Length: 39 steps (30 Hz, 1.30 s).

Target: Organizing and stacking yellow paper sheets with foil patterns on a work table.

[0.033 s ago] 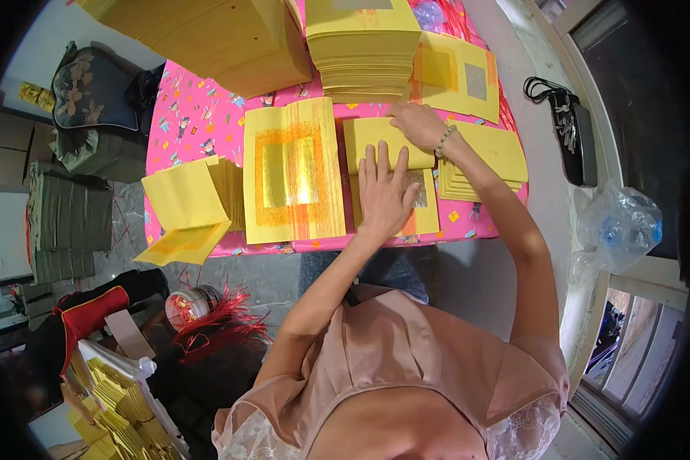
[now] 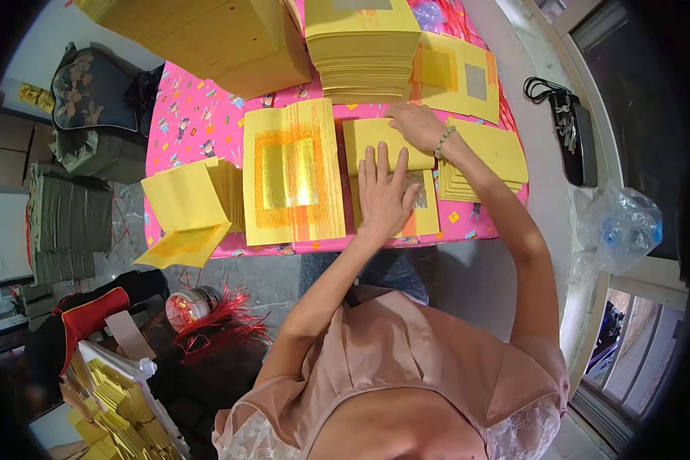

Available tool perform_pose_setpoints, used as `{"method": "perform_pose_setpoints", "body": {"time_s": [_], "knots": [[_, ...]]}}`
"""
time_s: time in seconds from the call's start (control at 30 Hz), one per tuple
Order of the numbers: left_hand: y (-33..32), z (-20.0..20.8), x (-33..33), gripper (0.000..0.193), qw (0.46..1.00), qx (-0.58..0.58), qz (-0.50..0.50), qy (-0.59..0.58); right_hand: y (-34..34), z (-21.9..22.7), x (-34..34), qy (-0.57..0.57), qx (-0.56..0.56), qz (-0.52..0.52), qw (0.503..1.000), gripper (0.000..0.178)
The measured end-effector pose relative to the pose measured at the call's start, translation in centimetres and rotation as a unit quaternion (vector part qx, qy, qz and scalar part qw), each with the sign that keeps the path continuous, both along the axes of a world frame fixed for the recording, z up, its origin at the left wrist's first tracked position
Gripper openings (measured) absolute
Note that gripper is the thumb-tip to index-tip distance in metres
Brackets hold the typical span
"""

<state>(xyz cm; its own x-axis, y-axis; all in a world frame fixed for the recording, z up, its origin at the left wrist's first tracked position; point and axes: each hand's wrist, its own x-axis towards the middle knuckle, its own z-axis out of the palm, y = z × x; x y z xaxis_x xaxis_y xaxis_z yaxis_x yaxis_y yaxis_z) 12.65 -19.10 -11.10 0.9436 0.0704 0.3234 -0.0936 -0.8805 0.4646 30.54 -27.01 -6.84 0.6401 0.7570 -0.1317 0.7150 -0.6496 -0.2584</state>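
Note:
A yellow paper sheet (image 2: 369, 136), folded over at its far part, lies in front of me on the table. My left hand (image 2: 385, 192) rests flat on it with fingers spread. My right hand (image 2: 420, 127), wearing a beaded bracelet, is at the sheet's far right corner, its fingers bent together against the paper. Below the fold, a silver patch (image 2: 415, 190) on orange print shows beside my left hand. Just left stands a thick stack of yellow paper (image 2: 291, 169) with a gold foil square on top. Folded yellow papers (image 2: 487, 153) are piled under my right forearm.
A pink patterned cloth (image 2: 195, 100) covers the table. Folded papers (image 2: 184, 195) stand at its left corner, one overhanging the edge. Tall yellow stacks (image 2: 364, 57) stand at the back. A black pouch with keys (image 2: 571, 138) and a plastic bag (image 2: 621, 226) lie on the right ledge.

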Motion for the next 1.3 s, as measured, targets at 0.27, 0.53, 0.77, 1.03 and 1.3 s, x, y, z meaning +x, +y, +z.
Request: {"method": "perform_pose_setpoints", "body": {"time_s": [0.27,0.53,0.77,1.03,1.3], "knots": [[-0.1,-0.4,0.4,0.067,1.000,0.011,0.001,0.002,0.0,-1.8,0.6,-0.028,0.031,0.039,0.998,0.027],[0.1,-0.7,0.3,0.064,1.000,0.009,0.000,0.011,0.8,-0.4,0.2,0.038,-0.012,0.017,0.999,0.032],[0.0,-0.6,0.3,0.061,1.000,0.013,-0.009,0.012,0.4,0.1,0.2,0.011,0.006,0.020,1.000,0.031],[0.4,-0.7,0.3,0.060,1.000,0.000,-0.014,0.003,-0.9,8.6,-6.5,-0.099,0.093,-0.018,0.991,0.039],[0.0,-1.2,0.5,0.054,1.000,0.016,-0.014,-0.005,-5.5,-3.2,-14.5,-0.229,0.063,-0.072,0.969,0.038]]}}
